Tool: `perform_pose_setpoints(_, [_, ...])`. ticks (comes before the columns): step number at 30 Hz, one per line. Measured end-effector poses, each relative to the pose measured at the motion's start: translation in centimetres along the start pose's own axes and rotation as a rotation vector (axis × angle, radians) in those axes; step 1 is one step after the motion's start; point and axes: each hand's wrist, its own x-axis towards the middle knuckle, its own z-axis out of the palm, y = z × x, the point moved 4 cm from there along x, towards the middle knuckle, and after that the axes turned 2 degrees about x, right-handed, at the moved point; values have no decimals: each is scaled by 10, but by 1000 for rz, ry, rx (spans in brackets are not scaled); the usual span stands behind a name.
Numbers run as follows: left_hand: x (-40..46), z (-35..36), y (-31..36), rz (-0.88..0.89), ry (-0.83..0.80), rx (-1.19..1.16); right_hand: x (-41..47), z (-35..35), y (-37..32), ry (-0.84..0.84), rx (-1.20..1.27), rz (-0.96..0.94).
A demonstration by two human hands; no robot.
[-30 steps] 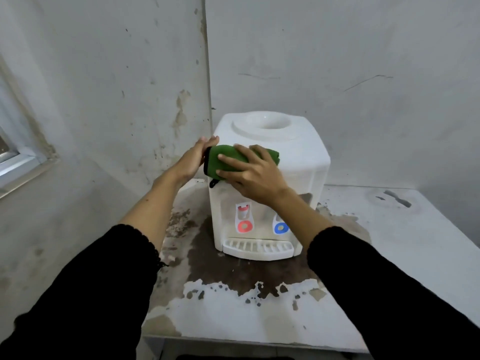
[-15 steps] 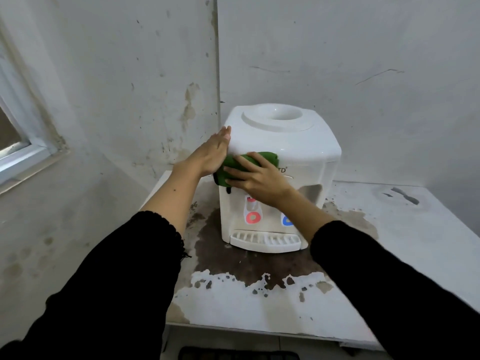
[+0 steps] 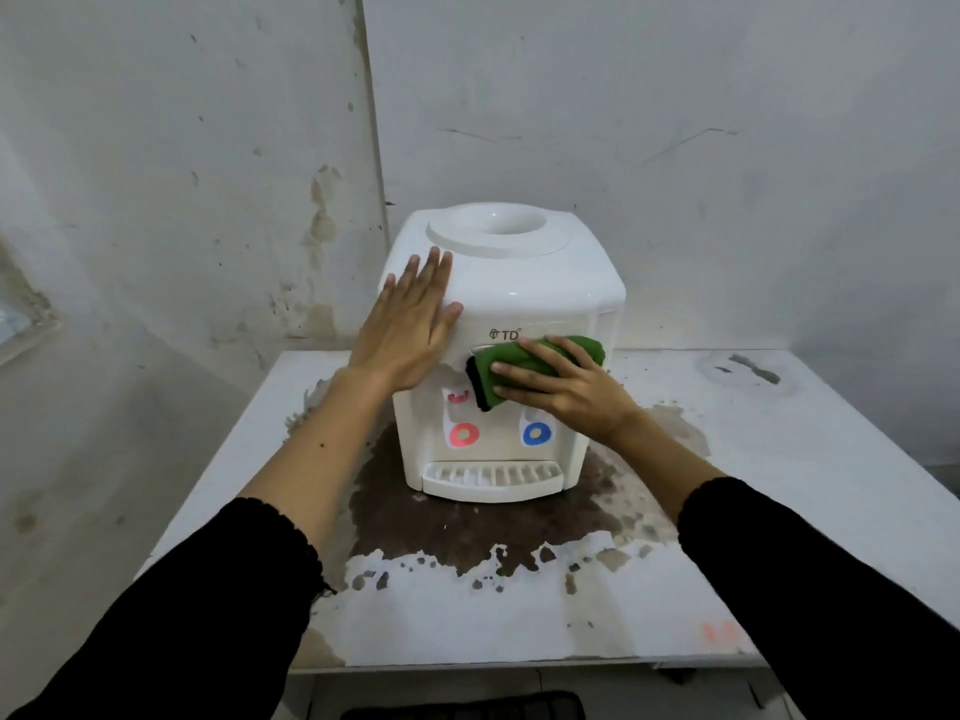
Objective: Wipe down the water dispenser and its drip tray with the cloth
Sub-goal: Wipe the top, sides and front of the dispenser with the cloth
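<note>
A white tabletop water dispenser (image 3: 524, 283) stands at the back of a worn table, with red and blue tap marks on its front. Its slotted drip tray (image 3: 491, 476) juts out at the base. My right hand (image 3: 563, 389) presses a folded green cloth (image 3: 519, 362) against the dispenser's front, just under the logo and above the taps. My left hand (image 3: 408, 324) lies flat, fingers spread, on the dispenser's upper left corner and holds nothing. The cloth hides the recess above the blue tap.
The table (image 3: 779, 511) has a large brown patch of peeled paint (image 3: 467, 527) in front of the dispenser. Stained walls meet in a corner right behind it. A window edge (image 3: 21, 324) shows at far left. A dark object (image 3: 467, 709) lies below the table's front edge.
My right hand has slid the cloth from the dispenser's left front edge rightward across the front. My left hand has shifted up onto the top left corner.
</note>
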Motion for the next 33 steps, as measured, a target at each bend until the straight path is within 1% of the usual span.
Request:
perform_pose_setpoints(1, [-1, 4, 6, 21, 22, -37, 8, 0, -4, 23, 10, 37])
perform_pose_setpoints(3, [-1, 9, 11, -8, 80, -109, 22, -1, -14, 76, 47, 135])
perform_pose_setpoints(5, [-1, 10, 9, -34, 110, -124, 24, -1, -15, 117, 61, 204])
perform_pose_setpoints(9, [0, 10, 6, -30, 99, -127, -9, -4, 3, 166, 109, 326])
perform_pose_setpoints(13, [1, 9, 11, -70, 104, -159, -46, -4, 18, 234, 189, 552])
perform_pose_setpoints(16, [2, 10, 15, -101, 96, -142, -49, 3, 10, 276, 204, 693])
perform_pose_setpoints(20, [2, 13, 20, -137, 96, -104, -15, 0, -13, 271, 274, 761])
perform_pose_setpoints(23, [1, 13, 23, -165, 133, -86, 0, -2, -14, 285, 352, 831])
perform_pose_setpoints(25, [0, 13, 24, -170, 142, -74, -7, -1, -6, 323, 426, 968])
perform_pose_setpoints(27, [-1, 14, 24, -170, 135, -71, -29, 1, 9, 346, 575, 1234])
perform_pose_setpoints(29, [-1, 16, 23, -168, 129, -77, -58, 11, 16, 256, 827, 1497])
perform_pose_setpoints(30, [-1, 17, 24, -165, 130, -80, -68, 15, 14, 197, 929, 1569])
perform_pose_setpoints(31, [1, 18, 23, -161, 133, -82, -72, 16, 11, 171, 995, 1598])
perform_pose_setpoints(33, [3, 19, 23, -156, 141, -85, -66, 12, 6, 223, 1036, 1610])
